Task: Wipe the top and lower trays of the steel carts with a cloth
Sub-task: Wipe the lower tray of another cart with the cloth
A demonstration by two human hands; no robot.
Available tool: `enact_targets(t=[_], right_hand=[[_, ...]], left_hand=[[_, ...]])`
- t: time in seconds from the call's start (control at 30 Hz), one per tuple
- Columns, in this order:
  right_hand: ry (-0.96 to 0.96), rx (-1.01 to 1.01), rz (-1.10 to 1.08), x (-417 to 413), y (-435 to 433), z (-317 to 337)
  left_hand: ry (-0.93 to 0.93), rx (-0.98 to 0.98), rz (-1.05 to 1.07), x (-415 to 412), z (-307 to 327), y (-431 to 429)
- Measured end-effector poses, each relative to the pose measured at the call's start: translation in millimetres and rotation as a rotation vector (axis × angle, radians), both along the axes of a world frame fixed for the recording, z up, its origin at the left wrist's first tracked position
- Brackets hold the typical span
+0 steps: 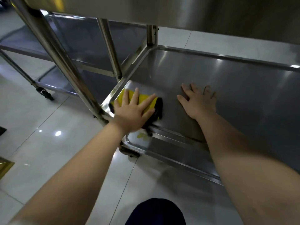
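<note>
A yellow cloth with a black edge (144, 99) lies in the near left corner of the middle steel tray (227, 82) of the cart in front of me. My left hand (134, 109) presses flat on the cloth with its fingers spread. My right hand (198, 101) rests palm down on the bare tray a little to the right, holding nothing. Below it the cart's lowest tray (170, 151) reflects the cloth. The underside of the top tray (162, 10) hangs above.
A second steel cart (73, 51) stands to the left, its posts close to the near cart's corner post (53, 51). Caster wheels (45, 93) sit on the glossy tiled floor (48, 127). My dark-clad knee (155, 211) is at the bottom edge.
</note>
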State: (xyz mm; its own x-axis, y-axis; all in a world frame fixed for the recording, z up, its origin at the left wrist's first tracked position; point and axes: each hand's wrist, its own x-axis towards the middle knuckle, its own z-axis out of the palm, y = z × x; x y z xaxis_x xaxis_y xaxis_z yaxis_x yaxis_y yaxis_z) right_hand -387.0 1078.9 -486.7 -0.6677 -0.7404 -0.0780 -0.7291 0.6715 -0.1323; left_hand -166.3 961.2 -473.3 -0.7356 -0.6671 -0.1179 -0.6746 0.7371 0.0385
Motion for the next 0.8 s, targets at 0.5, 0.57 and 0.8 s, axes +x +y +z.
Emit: enact_targets(t=[0.5,0.57,0.8], right_hand=[[0.014,0.148,-0.153,-35.3,133.4,9.6],[0.002,0.133,-0.143,-39.0,133.4,9.3],[-0.021,0.096,-0.142,-47.9,142.2,12.1]], left_hand=[[0.032,0.005,0.252,-17.6,8.8,25.7],[0.046,0.027,0.141,-58.7,4.9,96.5],[0.02,0.021,-0.064,-27.2,-3.8,49.8]])
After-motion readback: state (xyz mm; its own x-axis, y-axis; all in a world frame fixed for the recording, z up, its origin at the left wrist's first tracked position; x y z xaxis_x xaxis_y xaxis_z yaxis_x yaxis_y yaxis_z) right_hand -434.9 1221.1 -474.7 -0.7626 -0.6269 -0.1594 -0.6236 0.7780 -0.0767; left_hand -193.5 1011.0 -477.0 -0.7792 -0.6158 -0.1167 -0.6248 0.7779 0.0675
